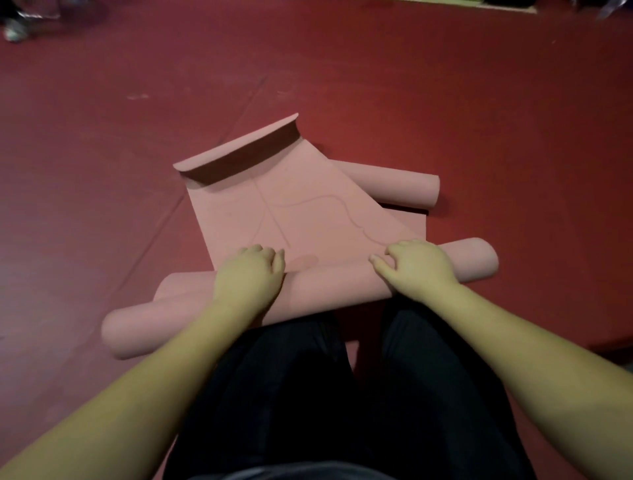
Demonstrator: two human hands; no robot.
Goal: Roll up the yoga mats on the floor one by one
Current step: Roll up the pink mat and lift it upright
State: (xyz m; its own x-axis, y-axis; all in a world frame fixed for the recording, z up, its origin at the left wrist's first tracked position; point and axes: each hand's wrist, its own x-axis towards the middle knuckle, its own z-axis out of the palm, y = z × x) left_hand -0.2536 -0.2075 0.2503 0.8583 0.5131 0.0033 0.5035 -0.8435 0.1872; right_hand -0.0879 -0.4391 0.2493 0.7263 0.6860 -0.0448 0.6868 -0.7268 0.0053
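- An exercise or studio room of some kind, judging by the broad dark-red padded floor laid in large panels with seams running across it.
- Pink yoga mats lie on it, some rolled into tubes, one partly unrolled.
- At the far left edge a blurred shoe rests on the floor.
- A pale strip borders the floor at the far right.

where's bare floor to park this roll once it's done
Bare red floor lies left of the mat, and more beyond its curled far end. Crowded: right side, with the rolled mat, and near the left hand and right hand.
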